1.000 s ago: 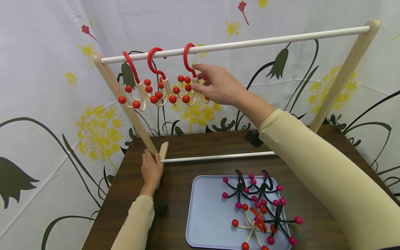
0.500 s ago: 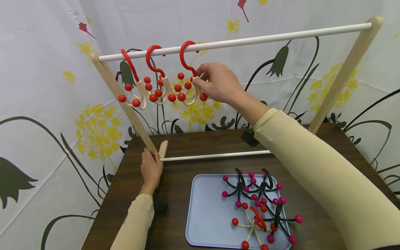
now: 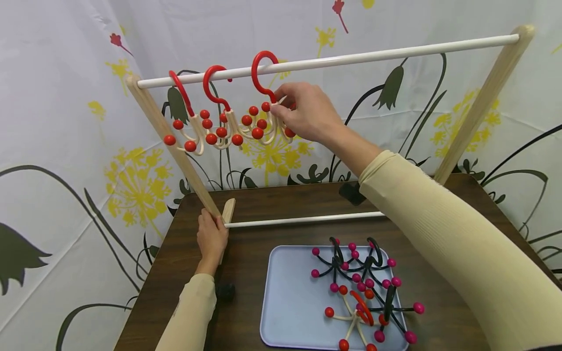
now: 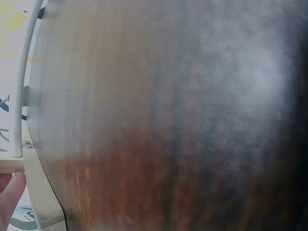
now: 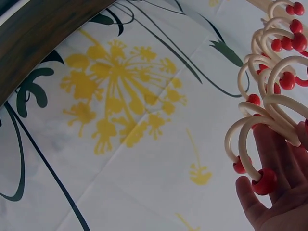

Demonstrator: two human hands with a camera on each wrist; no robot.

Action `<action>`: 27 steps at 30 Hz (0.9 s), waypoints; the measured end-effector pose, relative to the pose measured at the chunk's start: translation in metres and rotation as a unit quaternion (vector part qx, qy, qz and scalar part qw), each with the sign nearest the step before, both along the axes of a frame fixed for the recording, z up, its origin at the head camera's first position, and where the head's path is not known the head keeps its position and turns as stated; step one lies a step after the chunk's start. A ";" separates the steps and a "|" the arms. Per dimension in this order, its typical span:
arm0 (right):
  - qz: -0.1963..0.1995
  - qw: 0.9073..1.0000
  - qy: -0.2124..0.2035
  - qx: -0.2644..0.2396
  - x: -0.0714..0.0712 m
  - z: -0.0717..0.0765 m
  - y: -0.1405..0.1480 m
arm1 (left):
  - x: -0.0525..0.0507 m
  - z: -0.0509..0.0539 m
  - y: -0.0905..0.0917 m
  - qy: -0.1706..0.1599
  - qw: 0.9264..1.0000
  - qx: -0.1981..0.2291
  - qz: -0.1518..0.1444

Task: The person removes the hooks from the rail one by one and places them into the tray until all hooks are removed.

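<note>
Three hangers with red hooks, cream curved arms and red balls hang at the left end of the white top bar (image 3: 351, 59). My right hand (image 3: 307, 112) pinches the rightmost hanger (image 3: 259, 87) just below its hook, whose curve stands a little above the bar. In the right wrist view, the fingers of that hand (image 5: 284, 187) are at the joined base of the cream arms (image 5: 284, 126). Low on the left, my left hand (image 3: 212, 239) grips the foot of the wooden upright (image 3: 189, 168); its thumb or finger shows by the wood in the left wrist view.
A pale blue tray (image 3: 285, 297) on the dark table (image 3: 175, 292) holds several hangers at its right side: black ones with magenta balls (image 3: 335, 263) and one cream with red balls (image 3: 353, 318). A white lower bar (image 3: 303, 220) crosses behind it.
My right hand has closed on the rightmost hanger's neck. That hanger has turned and shifted slightly left, and its hook has risen a little. My left hand has stayed at the upright.
</note>
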State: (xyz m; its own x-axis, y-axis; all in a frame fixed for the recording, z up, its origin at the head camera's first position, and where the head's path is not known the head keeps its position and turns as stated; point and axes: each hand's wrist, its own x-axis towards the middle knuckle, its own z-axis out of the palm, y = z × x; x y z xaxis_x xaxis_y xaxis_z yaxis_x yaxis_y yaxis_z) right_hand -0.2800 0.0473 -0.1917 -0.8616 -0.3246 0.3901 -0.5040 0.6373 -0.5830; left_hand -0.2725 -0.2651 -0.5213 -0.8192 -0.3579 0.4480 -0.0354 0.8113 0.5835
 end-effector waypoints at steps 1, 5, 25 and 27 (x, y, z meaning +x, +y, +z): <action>-0.002 1.000 0.000 -0.005 0.001 0.001 0.000 | 0.000 0.000 0.000 0.000 1.000 0.000 0.000; -0.015 1.000 0.000 -0.026 0.007 0.004 0.004 | -0.001 0.000 -0.001 -0.003 1.000 -0.002 -0.002; 0.013 0.999 0.015 -0.043 0.100 -0.039 0.050 | 0.001 -0.001 -0.003 -0.006 1.000 -0.005 -0.004; 0.024 0.999 0.005 -0.028 0.117 -0.053 0.050 | 0.001 -0.001 -0.003 -0.006 1.000 -0.006 -0.002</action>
State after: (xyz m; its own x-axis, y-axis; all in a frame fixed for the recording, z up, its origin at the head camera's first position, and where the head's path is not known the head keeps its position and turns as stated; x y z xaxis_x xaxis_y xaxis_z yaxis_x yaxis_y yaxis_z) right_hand -0.1626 0.0976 -0.2444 -0.8414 -0.3427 0.4179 -0.5395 0.5785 -0.6118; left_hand -0.2716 -0.2682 -0.5220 -0.8264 -0.3484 0.4423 -0.0386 0.8187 0.5729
